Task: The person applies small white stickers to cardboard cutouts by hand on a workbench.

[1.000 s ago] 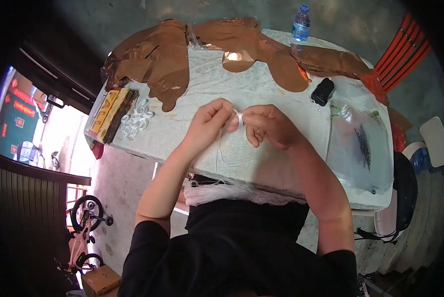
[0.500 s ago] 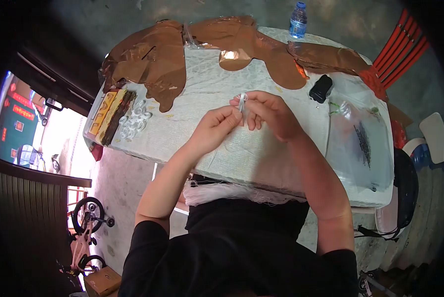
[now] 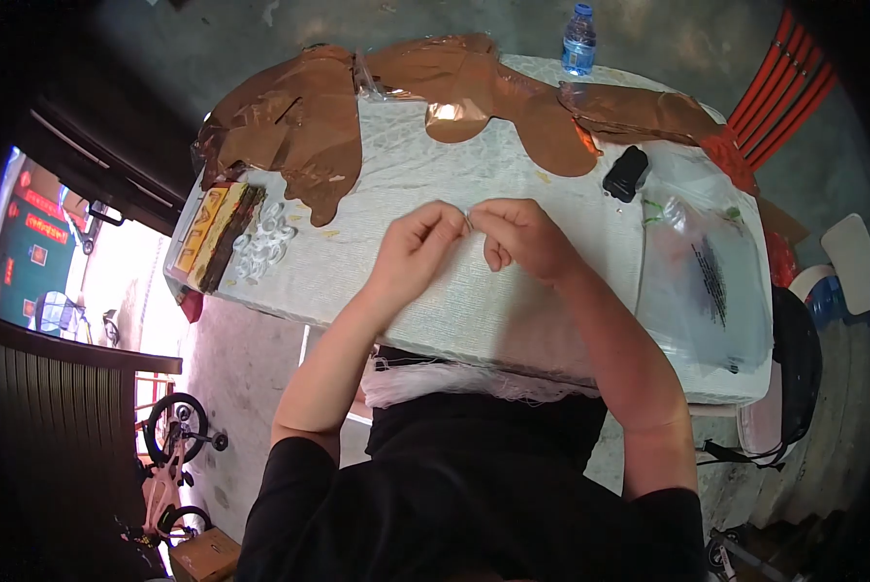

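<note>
Over the middle of the white-covered table (image 3: 435,320), my left hand (image 3: 418,247) and my right hand (image 3: 527,238) meet at their fingertips. Each is closed in a pinch on a short piece of white string (image 3: 468,221), mostly hidden by the fingers. To the left lies a pile of small white looped pieces (image 3: 263,242), apart from my hands. A bundle of loose white thread (image 3: 474,381) rests across my lap below the table edge.
Brown foil sheets (image 3: 309,126) line the far edge. A yellow box (image 3: 212,233) stands left. A water bottle (image 3: 579,44), a black object (image 3: 627,175) and a clear plastic bag (image 3: 697,291) are at the back and right. A red chair (image 3: 784,87) stands beyond.
The white loop that stuck up above my fingertips has dropped between them and now barely shows. My right hand has lowered slightly and its fingers have curled in closer to my left.
</note>
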Available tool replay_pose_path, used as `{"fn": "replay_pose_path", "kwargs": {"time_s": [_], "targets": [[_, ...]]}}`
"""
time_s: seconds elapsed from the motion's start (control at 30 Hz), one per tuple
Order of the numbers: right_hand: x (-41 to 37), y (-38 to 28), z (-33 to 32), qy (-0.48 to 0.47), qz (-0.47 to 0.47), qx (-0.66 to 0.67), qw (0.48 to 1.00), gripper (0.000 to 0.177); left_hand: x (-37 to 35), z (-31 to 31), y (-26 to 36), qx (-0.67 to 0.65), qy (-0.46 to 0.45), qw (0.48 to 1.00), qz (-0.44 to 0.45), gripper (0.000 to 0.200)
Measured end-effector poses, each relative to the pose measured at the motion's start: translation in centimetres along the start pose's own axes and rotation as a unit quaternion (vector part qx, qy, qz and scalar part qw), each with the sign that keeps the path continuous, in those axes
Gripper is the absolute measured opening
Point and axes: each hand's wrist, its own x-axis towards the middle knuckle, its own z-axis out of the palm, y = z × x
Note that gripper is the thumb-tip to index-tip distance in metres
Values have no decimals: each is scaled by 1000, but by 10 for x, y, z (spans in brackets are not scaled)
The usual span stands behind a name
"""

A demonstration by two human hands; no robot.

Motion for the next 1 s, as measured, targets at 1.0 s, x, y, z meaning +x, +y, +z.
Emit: {"fn": "replay_pose_path", "kwargs": {"time_s": [1.0], "targets": [[0,12,3,-75,-25,-139,987,13,-10,-16,-2,155,-5,988,-22,12]]}}
